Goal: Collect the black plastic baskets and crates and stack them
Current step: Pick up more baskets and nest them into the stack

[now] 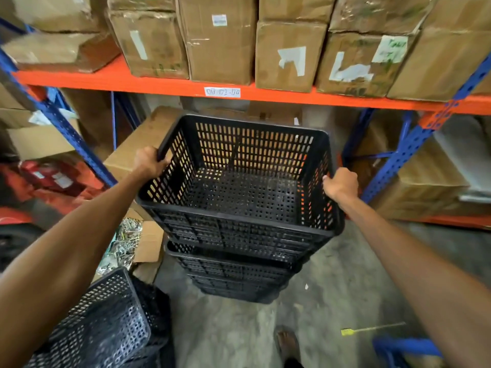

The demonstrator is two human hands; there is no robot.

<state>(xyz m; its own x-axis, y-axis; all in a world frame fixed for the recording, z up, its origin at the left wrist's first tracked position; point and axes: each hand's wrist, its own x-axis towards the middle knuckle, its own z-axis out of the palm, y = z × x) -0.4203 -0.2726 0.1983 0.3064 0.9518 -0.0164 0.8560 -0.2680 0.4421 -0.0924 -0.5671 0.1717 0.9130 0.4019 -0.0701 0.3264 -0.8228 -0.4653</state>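
Note:
A black slotted plastic crate [239, 187] is held by both of my hands above a stack of black crates [233, 274] on the concrete floor. My left hand [148, 162] grips its left rim, and my right hand [341, 183] grips its right rim. The held crate is empty and tilts slightly, its base resting in or just over the top of the stack; I cannot tell which. Another black perforated basket [106, 325] lies tilted at the lower left, under my left forearm.
An orange and blue storage rack [292, 95] stands straight ahead, loaded with cardboard boxes [220, 38]. More boxes sit under the shelf. An open box of small metal parts [127, 240] lies left of the stack. A yellow-tipped stick [372, 329] lies on the floor at the right.

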